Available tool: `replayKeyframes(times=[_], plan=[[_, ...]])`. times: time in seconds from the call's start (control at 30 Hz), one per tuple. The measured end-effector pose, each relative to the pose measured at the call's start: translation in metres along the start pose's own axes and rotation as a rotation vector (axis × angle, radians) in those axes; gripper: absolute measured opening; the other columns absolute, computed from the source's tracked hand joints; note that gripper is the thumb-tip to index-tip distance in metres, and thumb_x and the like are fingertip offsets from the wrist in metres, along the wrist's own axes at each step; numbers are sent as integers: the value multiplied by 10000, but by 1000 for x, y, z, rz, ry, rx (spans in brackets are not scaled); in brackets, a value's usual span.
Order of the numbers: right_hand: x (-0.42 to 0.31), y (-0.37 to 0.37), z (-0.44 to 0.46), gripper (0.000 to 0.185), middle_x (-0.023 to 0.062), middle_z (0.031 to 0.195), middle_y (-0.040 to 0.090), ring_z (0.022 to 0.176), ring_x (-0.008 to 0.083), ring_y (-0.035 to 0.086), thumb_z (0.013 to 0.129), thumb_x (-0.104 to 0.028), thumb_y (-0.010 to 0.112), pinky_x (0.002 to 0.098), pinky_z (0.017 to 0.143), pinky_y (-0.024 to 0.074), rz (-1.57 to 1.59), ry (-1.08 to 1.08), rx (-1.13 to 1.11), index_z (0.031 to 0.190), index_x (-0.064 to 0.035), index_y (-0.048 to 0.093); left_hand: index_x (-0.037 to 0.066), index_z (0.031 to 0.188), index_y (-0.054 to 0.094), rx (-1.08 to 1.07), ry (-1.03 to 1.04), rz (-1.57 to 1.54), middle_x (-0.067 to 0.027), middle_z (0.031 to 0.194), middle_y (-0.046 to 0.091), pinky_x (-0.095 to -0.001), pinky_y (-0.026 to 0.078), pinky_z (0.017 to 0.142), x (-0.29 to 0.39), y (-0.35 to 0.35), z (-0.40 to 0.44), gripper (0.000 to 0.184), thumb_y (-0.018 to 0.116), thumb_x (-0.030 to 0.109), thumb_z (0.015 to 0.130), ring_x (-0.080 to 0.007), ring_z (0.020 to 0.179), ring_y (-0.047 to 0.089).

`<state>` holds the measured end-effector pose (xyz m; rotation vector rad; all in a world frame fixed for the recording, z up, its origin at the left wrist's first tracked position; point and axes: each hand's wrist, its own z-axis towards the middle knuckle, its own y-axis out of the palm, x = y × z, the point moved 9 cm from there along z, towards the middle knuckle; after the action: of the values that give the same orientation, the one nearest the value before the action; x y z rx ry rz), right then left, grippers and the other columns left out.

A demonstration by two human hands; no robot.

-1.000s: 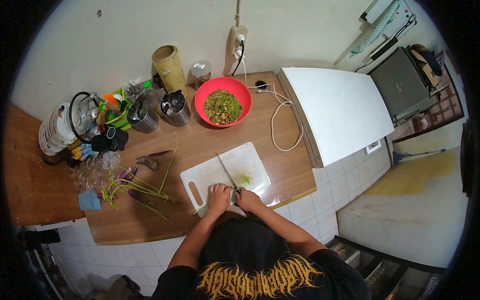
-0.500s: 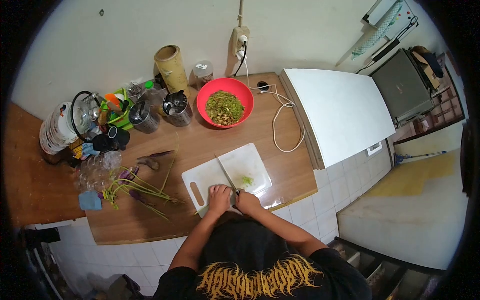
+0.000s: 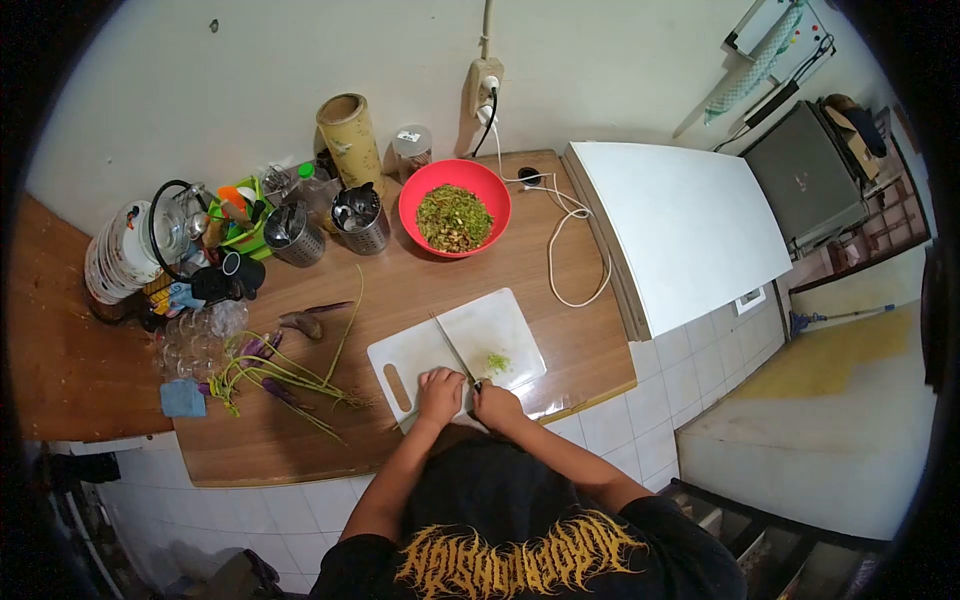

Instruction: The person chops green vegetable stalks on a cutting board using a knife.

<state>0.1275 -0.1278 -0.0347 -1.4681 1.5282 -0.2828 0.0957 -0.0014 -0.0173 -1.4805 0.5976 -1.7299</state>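
Observation:
A white cutting board (image 3: 505, 318) with a handle slot lies slanted near the table's front edge. My right hand (image 3: 497, 407) is closed round the handle of a kitchen knife (image 3: 453, 345), whose long blade points away from me over the board. Just left of the blade, my left hand (image 3: 440, 395) presses down on the board with fingers curled together; what is under them is hidden. A small heap of chopped green bits (image 3: 497, 362) lies right of the knife. Long green beans (image 3: 285, 372) are spread on the table to the left, among slim purple eggplants (image 3: 282, 392).
A red bowl (image 3: 407, 226) of chopped greens stands at the back. Beside it are metal utensil holders (image 3: 368, 236), a bamboo tube (image 3: 350, 145) and a clear jar (image 3: 413, 150). A white cable (image 3: 553, 265) loops near a white-topped cabinet (image 3: 680, 220). Stacked dishes (image 3: 118, 260) stand left.
The whole view has shifted slightly, with the table things a little lower and to the right. Both hands and the knife keep nearly the same place on the board.

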Motion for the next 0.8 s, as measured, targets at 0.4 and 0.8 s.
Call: replayKeyframes(times=[0.4, 0.8], plan=[[-6, -6, -5, 345, 279, 912, 705, 876, 450, 698, 986, -280, 455, 542, 796, 543, 17, 4, -16, 1097, 26, 569, 144, 885, 687, -128, -80, -83, -58, 901, 631, -447, 399, 872, -17, 10, 6, 44, 685, 149, 841, -283, 977, 605], [-8, -8, -6, 348, 277, 902, 708, 856, 436, 702, 978, -287, 492, 524, 785, 546, 4, -10, -4, 1068, 41, 567, 106, 898, 679, -97, -40, -56, -88, 915, 629, -451, 413, 885, -11, 11, 3, 62, 677, 150, 854, -303, 977, 600]])
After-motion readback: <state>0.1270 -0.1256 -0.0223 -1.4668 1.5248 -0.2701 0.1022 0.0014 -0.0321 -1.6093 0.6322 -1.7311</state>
